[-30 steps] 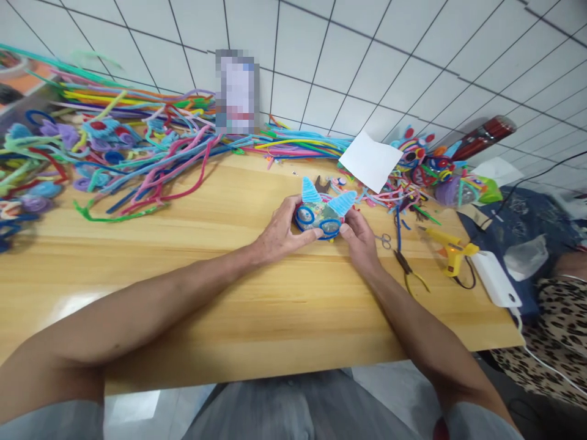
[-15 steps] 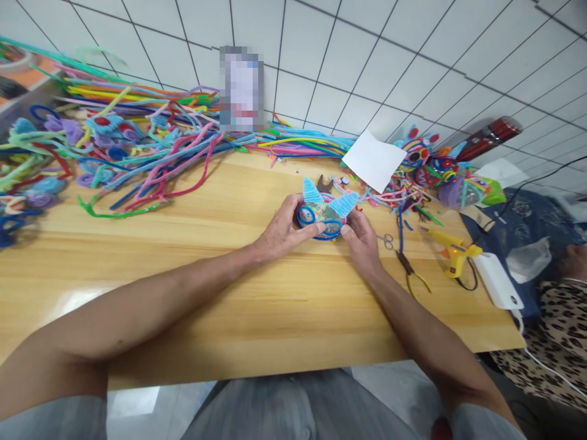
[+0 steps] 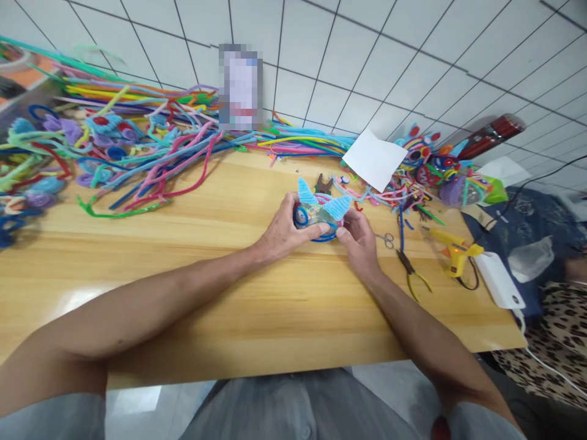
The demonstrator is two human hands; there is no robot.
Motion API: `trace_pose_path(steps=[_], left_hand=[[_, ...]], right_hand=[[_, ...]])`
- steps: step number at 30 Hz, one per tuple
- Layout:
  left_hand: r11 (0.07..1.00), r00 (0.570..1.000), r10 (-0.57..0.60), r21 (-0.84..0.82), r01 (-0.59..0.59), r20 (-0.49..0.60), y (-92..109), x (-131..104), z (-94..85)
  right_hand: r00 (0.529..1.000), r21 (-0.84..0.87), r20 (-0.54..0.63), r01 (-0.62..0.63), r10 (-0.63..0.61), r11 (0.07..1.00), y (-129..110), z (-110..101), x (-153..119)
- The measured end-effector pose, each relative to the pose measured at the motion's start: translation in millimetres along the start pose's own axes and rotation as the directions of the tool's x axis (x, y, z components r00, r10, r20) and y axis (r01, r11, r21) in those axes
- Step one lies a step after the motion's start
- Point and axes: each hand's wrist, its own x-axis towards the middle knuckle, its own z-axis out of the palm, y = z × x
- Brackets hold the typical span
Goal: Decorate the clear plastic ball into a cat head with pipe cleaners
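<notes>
Head view | my left hand [image 3: 287, 227] + right hand [image 3: 360, 239] gripping eared pipe-cleaner craft [image 3: 318, 214] between them, over wooden table [image 3: 275, 318] | best: light thumb pressure, 2 blue ears [image 3: 338, 208] uncrushed

The person wears a grey shirt [image 3: 270, 409] with short, loose sleeves, the left sleeve [image 3: 55, 415] and right sleeve [image 3: 481, 418] in the same grey cloth. A round button [image 3: 306, 432] of similar grey sits low on the front, and faint vertical streaks run down the fabric, perhaps part of its weave, though blur makes that uncertain. Both forearms are bare, the left forearm [image 3: 174, 293] bearing a small round spot near the elbow. The left hand [image 3: 285, 233] and right hand [image 3: 360, 239] are ungloved.
</notes>
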Motion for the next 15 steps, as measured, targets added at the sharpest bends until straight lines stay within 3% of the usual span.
trace_pose_path(steps=[11, 15], left_hand=[[0.999, 0.997, -0.039, -0.001, 0.039, -0.066, -0.1, -0.8, 5.3], [0.999, 1.0, -0.009, -0.043, 0.009, -0.004, 1.3, 0.1, -0.4]], right_hand=[[1.0, 0.006, -0.005, 0.002, -0.001, 1.0, -2.8, 3.1, -0.6], [1.0, 0.008, -0.009, -0.017, 0.017, 1.0, -4.3, 2.5, 0.9]])
